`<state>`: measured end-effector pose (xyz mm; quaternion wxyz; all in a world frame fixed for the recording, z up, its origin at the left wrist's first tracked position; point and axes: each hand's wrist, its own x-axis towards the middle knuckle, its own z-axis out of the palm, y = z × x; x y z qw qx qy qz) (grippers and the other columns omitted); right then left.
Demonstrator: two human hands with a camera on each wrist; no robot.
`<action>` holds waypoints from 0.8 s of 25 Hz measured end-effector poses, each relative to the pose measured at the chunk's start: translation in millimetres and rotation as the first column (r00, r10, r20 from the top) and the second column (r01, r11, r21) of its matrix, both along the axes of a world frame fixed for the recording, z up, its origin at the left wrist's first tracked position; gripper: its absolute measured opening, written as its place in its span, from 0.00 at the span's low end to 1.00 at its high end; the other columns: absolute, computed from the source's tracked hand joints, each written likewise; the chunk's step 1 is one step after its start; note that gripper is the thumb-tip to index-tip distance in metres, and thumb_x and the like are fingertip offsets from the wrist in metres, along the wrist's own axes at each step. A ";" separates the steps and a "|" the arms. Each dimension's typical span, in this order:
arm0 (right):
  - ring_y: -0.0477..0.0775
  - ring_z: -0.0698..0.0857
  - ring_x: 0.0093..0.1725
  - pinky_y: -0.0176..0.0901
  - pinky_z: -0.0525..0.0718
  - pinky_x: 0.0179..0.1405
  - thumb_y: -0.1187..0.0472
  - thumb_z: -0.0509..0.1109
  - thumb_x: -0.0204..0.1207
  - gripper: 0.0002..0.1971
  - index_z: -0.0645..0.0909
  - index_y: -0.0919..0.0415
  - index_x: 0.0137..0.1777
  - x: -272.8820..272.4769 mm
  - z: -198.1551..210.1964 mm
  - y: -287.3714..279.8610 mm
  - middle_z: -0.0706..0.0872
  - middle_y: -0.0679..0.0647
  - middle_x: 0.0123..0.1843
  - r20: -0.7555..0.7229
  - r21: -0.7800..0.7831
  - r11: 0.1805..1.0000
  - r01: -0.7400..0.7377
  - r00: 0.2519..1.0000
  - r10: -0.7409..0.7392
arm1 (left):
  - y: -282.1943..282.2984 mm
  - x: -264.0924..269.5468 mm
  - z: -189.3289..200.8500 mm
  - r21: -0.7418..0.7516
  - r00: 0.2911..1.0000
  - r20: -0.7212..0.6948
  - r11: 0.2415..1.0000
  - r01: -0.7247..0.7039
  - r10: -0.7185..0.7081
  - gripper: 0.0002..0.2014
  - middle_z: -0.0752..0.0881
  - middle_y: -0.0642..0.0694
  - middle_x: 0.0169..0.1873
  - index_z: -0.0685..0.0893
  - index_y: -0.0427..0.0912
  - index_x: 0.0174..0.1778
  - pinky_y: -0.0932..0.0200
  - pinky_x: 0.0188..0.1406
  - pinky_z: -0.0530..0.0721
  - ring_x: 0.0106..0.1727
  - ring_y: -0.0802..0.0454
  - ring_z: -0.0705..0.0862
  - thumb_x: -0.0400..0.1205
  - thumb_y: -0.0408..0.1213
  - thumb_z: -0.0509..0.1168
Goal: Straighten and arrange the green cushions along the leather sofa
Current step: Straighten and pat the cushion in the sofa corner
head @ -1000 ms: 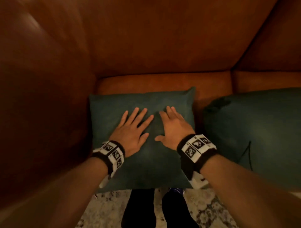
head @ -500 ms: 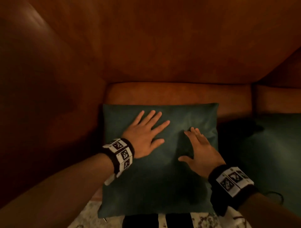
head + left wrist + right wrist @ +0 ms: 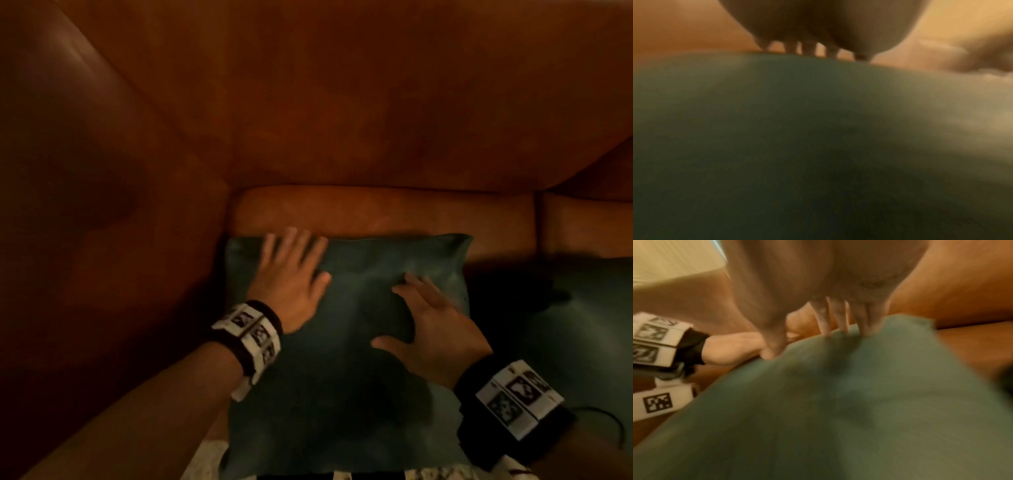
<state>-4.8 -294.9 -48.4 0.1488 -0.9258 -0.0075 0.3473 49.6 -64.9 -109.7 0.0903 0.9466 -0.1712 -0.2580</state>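
Observation:
A dark green cushion (image 3: 356,370) lies flat on the leather sofa seat (image 3: 376,212), tight against the left armrest. My left hand (image 3: 291,277) lies flat on its upper left part, fingers straight and reaching the cushion's far edge. My right hand (image 3: 431,329) rests on its right half with fingers spread and straight. Up close the left wrist view shows the cushion (image 3: 797,129) under my left fingers (image 3: 809,48). In the right wrist view my right fingers (image 3: 838,318) touch the cushion (image 3: 838,402) near its far corner. A second green cushion (image 3: 589,329) lies to the right.
The sofa back (image 3: 342,102) rises behind the cushions and the armrest (image 3: 102,205) walls off the left side. A seam (image 3: 537,219) splits the seat into two parts. A patterned rug (image 3: 205,459) shows at the bottom edge. A dark cord (image 3: 613,425) lies on the right cushion.
My left hand has slid toward the cushion's far left corner. My right hand has moved right and back, away from the left. The head view has shifted, so the cushion sits lower in the frame.

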 end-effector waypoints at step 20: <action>0.62 0.43 0.84 0.58 0.43 0.82 0.29 0.70 0.62 0.55 0.47 0.49 0.82 18.9 -47.6 29.8 0.46 0.58 0.86 -0.057 -0.008 0.984 -0.176 0.983 0.176 | 29.1 -105.3 -33.2 0.023 0.717 -0.191 0.733 -0.679 0.670 0.33 0.37 0.57 0.83 0.39 0.78 0.75 0.33 0.80 0.50 0.84 0.42 0.42 0.76 0.71 0.47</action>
